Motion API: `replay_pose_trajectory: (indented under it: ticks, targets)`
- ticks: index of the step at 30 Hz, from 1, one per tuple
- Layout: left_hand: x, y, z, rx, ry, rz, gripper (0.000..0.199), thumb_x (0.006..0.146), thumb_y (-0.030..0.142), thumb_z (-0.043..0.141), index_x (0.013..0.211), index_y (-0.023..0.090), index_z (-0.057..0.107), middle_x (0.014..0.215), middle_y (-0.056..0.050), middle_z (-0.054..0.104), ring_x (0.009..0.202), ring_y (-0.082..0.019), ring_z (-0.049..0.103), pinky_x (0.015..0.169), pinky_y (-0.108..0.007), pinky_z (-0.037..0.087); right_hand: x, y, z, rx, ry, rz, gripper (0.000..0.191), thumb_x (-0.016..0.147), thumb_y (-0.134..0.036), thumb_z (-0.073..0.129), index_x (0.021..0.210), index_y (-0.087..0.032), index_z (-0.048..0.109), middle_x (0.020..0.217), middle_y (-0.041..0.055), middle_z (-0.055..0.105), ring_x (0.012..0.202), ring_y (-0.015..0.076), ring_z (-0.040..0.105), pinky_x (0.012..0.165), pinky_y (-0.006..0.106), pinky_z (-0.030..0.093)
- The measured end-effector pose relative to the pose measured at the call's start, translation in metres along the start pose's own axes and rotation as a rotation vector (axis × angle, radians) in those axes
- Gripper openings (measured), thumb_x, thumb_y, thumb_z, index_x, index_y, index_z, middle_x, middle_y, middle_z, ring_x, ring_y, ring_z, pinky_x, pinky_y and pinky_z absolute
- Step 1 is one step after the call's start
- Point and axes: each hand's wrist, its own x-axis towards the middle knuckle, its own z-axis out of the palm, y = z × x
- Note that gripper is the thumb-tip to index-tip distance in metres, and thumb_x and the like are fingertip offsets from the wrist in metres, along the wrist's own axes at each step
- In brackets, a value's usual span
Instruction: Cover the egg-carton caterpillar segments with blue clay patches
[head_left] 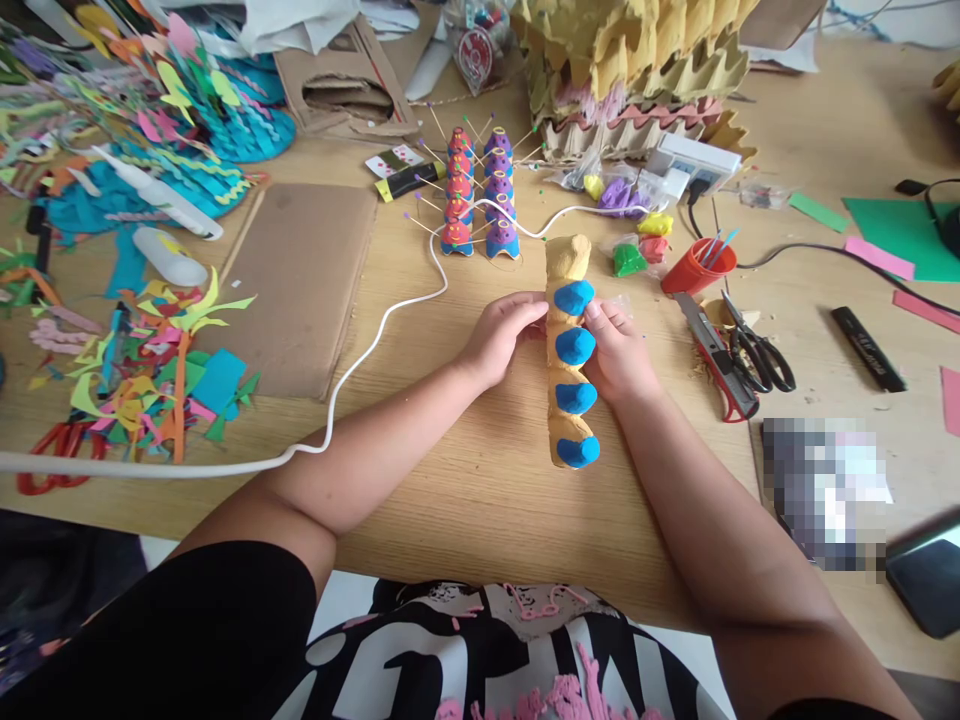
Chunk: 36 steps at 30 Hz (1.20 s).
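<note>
A yellow egg carton strip (559, 330) is held lengthwise in front of me, over the table. Blue clay covers parts of several of its bumps, while the farthest bump shows plain yellow. My left hand (499, 335) grips the strip's left side near the far end, its fingers partly hidden behind it. On the opposite side my right hand (619, 345) holds the strip, thumb against the edge by the upper blue patches. Beyond my hands stand two finished-looking carton caterpillars, a red one (458, 190) and a purple one (500, 190), with pins stuck in them.
Bagged clay (628, 258), an orange cup (697, 265), a utility knife (716, 350) and scissors (754, 345) lie to the right. A cardboard sheet (300, 280) and paper scraps (150, 370) are left. Stacked egg trays (637, 50) stand behind. A white cable (382, 325) crosses the table.
</note>
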Motion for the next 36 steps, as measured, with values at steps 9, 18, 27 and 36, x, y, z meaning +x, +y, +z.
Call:
replay_pose_trajectory:
  ticks: [9, 18, 27, 36]
  targets:
    - [0.0022, -0.0048, -0.0014, -0.003, 0.040, 0.006, 0.025, 0.081, 0.043, 0.087, 0.084, 0.019, 0.080, 0.081, -0.002, 0.082, 0.084, -0.020, 0.078, 0.081, -0.031, 0.061, 0.0000, 0.0000, 0.0007, 0.011, 0.012, 0.004, 0.060, 0.065, -0.077, 0.101, 0.081, -0.027, 0.072, 0.074, -0.0035, 0.071, 0.069, 0.0158, 0.066, 0.074, 0.035, 0.062]
    - [0.0010, -0.0038, -0.0012, 0.047, 0.056, 0.015, 0.028, 0.080, 0.046, 0.087, 0.086, 0.019, 0.081, 0.083, -0.003, 0.083, 0.086, -0.020, 0.078, 0.082, -0.033, 0.060, -0.0003, 0.0003, -0.0001, -0.013, 0.007, -0.004, 0.059, 0.069, -0.078, 0.099, 0.082, -0.027, 0.073, 0.075, -0.0033, 0.071, 0.072, 0.0163, 0.067, 0.077, 0.036, 0.064]
    - [0.0003, -0.0031, -0.0018, 0.065, 0.074, 0.035, 0.028, 0.081, 0.046, 0.087, 0.087, 0.019, 0.082, 0.087, -0.003, 0.085, 0.080, -0.017, 0.075, 0.078, -0.029, 0.058, 0.0002, 0.0014, 0.0018, 0.001, 0.015, -0.024, 0.059, 0.065, -0.076, 0.103, 0.079, -0.027, 0.072, 0.074, -0.0043, 0.070, 0.068, 0.0141, 0.064, 0.069, 0.032, 0.060]
    - [0.0021, -0.0063, -0.0028, 0.009, 0.038, 0.057, 0.027, 0.083, 0.045, 0.087, 0.083, 0.018, 0.081, 0.080, -0.001, 0.081, 0.079, -0.018, 0.076, 0.077, -0.029, 0.060, 0.0006, 0.0022, -0.0013, 0.061, -0.014, -0.011, 0.054, 0.068, -0.071, 0.104, 0.082, -0.027, 0.075, 0.074, -0.0047, 0.072, 0.070, 0.0146, 0.068, 0.076, 0.034, 0.064]
